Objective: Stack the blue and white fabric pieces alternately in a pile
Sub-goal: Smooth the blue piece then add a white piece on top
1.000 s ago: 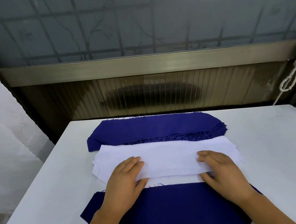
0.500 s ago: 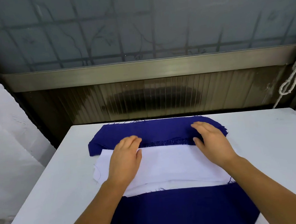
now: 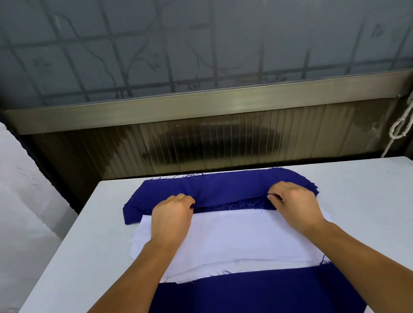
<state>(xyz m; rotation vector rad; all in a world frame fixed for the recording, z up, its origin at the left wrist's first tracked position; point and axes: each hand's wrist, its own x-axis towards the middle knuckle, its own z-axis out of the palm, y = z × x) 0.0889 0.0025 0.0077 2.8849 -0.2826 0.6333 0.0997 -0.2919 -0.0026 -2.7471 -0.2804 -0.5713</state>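
A stack of blue fabric pieces (image 3: 218, 185) lies at the far side of the white table (image 3: 371, 206). In front of it sits a stack of white fabric pieces (image 3: 236, 236). Nearest me lies the pile, with a blue piece (image 3: 252, 300) on top and a white edge showing beneath it. My left hand (image 3: 172, 216) and my right hand (image 3: 294, 202) both have curled fingers that pinch the near edge of the top blue piece of the far stack, lifting it slightly. My forearms cross over the white stack.
The table ends just behind the blue stack, against a dark ribbed panel and a metal window rail (image 3: 195, 104). A knotted white rope (image 3: 408, 116) hangs at the right. A white wall stands to the left.
Both hands moved from the white stack forward to the far blue stack. Their fingers went from flat to curled, pinching the top blue piece's near edge.
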